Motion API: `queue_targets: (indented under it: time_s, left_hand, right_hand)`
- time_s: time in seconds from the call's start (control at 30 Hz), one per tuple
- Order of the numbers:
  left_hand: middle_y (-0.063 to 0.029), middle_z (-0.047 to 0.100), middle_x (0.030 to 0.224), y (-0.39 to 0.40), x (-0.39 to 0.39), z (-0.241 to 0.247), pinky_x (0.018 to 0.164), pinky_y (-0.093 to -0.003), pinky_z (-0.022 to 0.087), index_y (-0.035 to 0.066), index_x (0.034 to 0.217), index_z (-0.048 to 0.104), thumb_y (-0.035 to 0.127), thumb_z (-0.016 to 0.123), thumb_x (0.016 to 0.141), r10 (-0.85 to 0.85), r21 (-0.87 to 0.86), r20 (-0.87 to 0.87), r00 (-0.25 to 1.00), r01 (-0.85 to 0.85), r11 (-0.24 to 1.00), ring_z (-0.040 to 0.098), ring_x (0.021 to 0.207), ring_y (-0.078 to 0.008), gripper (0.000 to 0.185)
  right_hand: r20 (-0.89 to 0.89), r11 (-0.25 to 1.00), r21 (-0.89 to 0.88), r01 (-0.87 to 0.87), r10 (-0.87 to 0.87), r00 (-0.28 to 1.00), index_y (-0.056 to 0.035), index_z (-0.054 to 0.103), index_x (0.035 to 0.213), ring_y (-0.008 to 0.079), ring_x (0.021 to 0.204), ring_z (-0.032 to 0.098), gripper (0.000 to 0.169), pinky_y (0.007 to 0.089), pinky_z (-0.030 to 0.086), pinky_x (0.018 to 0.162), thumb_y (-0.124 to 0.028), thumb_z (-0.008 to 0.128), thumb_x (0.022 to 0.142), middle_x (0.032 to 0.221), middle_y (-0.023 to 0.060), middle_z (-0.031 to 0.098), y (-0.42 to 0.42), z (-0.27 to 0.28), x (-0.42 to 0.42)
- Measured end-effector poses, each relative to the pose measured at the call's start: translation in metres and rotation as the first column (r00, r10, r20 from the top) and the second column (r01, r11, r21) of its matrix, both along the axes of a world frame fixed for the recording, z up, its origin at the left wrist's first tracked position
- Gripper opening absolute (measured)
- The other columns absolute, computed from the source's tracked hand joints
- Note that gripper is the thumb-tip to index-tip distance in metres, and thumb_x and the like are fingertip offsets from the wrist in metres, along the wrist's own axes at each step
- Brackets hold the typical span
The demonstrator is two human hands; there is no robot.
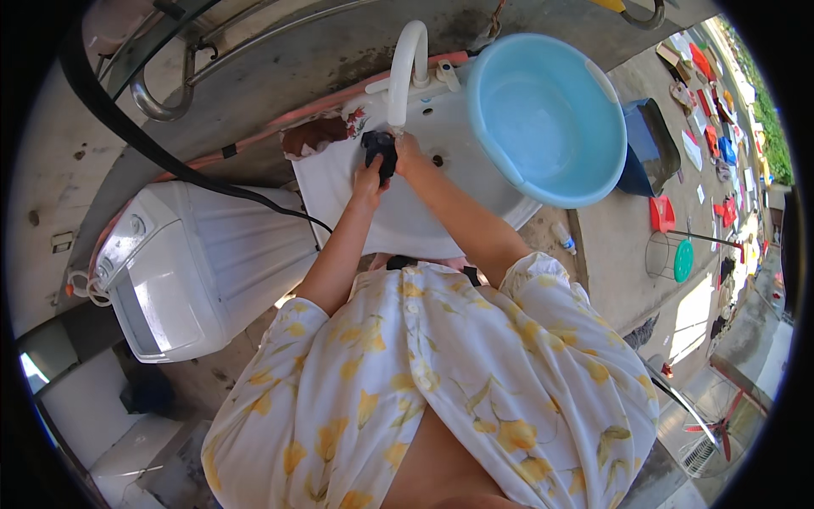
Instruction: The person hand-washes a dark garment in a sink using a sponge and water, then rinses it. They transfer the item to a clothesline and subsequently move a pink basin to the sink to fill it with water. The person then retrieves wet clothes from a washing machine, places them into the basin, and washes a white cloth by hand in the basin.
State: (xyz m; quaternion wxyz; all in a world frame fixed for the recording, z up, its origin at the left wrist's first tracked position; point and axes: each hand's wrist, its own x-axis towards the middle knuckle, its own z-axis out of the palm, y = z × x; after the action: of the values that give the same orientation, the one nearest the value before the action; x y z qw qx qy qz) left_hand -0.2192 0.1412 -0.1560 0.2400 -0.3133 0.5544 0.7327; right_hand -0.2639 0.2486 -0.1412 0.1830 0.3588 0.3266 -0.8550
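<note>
A wet-looking black cloth is held between my two hands, just under the mouth of a white curved faucet. My left hand grips its lower part, fingers closed on the fabric. My right hand holds its right edge, right below the spout, where some water seems to run. Both hands are over the white ceramic sink, left of its drain hole. The folds of the cloth hide some of my fingertips.
A light blue plastic basin rests on the sink's right side. Beyond it stands a dark blue bin. A white washing machine is at the left, with a black hose arching above. A plastic bottle lies on the floor.
</note>
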Motion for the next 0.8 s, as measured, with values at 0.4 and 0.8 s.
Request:
queue_targets:
  time_s: [0.4,0.8]
  left_hand:
    - [-0.0081,0.062,0.093,0.019,0.0,0.014,0.074,-0.0295,0.05,-0.001,0.106,0.057,0.011,0.06,0.081,-0.036,0.264,-0.184,0.982,0.085,0.961,0.062,0.084,-0.0195,0.028]
    - [-0.0027,0.054,0.07,0.013,-0.005,0.038,0.05,-0.0268,0.041,0.006,0.09,0.055,0.022,0.059,0.086,-0.062,0.269,-0.085,0.994,0.083,0.959,0.051,0.059,-0.0126,0.016]
  right_hand:
    - [-0.14,0.969,0.167,-0.184,0.208,0.968,-0.0072,0.054,0.11,0.0215,0.08,0.062,0.034,0.0398,0.05,0.071,-0.026,0.061,0.083,0.101,0.0076,0.06,0.059,-0.001,0.051]
    - [-0.185,0.984,-0.137,-0.114,0.087,0.979,-0.0055,0.052,0.109,0.021,0.092,0.058,0.03,0.0318,0.051,0.073,-0.021,0.062,0.084,0.101,0.0093,0.059,0.069,0.021,0.06]
